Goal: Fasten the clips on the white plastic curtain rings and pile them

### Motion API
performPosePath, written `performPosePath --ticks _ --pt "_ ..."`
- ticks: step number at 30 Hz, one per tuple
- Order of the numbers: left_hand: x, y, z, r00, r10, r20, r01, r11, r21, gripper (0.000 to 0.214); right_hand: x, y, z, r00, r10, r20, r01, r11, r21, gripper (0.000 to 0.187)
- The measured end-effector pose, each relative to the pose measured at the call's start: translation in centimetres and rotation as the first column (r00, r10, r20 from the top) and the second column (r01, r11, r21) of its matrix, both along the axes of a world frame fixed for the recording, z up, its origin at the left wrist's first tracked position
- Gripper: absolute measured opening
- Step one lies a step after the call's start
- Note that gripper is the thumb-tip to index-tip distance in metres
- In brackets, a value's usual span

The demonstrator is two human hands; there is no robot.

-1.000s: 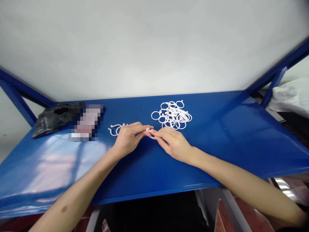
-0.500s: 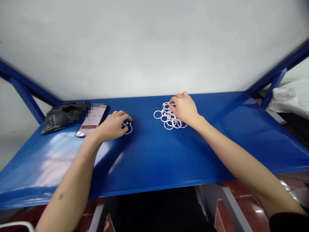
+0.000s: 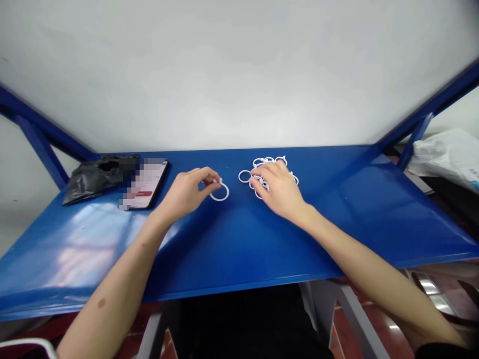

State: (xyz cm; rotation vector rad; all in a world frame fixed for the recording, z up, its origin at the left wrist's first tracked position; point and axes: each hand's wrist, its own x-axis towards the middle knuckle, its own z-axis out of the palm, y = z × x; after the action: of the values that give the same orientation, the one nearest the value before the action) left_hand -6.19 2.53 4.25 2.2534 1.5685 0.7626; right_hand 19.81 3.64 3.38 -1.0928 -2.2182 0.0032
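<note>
My left hand (image 3: 190, 192) pinches a white plastic ring (image 3: 219, 200) between thumb and fingertips. A small nub shows at the ring's top, beside the fingers. To the right, my right hand (image 3: 282, 187) lies over a pile of similar white rings (image 3: 258, 162), thumb and fingers apart. The palm and fingers hide much of the pile. At its left edge one ring (image 3: 240, 177) lies close to the right thumb and index fingertips; whether they touch it I cannot tell.
A phone (image 3: 149, 187) with a lit screen and a crumpled black plastic bag (image 3: 90, 182) lie at the left of the blue table (image 3: 232, 249). Behind rises a pale wall (image 3: 239, 75). A white plastic bag (image 3: 449, 154) is beyond the right edge.
My left hand has moved right and now holds a ring up in a pinch. My right hand has shifted slightly toward me, and the rings under it have spread.
</note>
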Motion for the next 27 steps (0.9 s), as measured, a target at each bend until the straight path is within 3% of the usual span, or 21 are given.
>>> performPosePath --ticks 3,6,10,15,22,27 --pt "2.0 -1.0 -0.4 0.983 -0.047 0.175 0.051 0.999 -0.016 0.022 -1.2 -2.7 -1.5 0.982 0.109 -0.152 -0.143 0.960 -0.239 0.033" --pt "3.4 -1.6 -1.0 0.941 -0.072 0.329 0.108 0.990 -0.089 0.023 -1.8 -3.9 -3.1 0.945 0.104 -0.309 -0.212 0.916 -0.341 0.024" --pt "4.1 -1.8 -1.7 0.868 0.005 0.497 0.106 0.975 -0.195 0.023 -1.6 -3.7 -3.9 0.883 0.043 -0.468 -0.225 0.912 -0.342 0.018" --pt "4.5 -1.9 -2.3 0.778 0.102 0.620 0.097 0.956 -0.278 0.024 -1.2 -3.5 -3.7 0.841 0.053 -0.538 -0.274 0.900 -0.340 0.014" --pt "5.5 -3.1 -2.6 0.819 0.167 0.549 -0.036 0.970 -0.242 0.009 -1.0 -3.9 -3.6 0.795 0.080 -0.602 -0.338 0.881 -0.330 0.012" --pt "5.5 -3.0 -3.2 0.773 0.192 0.605 -0.039 0.966 -0.257 0.009 -1.2 -3.9 -3.2 0.798 0.086 -0.596 -0.336 0.885 -0.323 0.011"
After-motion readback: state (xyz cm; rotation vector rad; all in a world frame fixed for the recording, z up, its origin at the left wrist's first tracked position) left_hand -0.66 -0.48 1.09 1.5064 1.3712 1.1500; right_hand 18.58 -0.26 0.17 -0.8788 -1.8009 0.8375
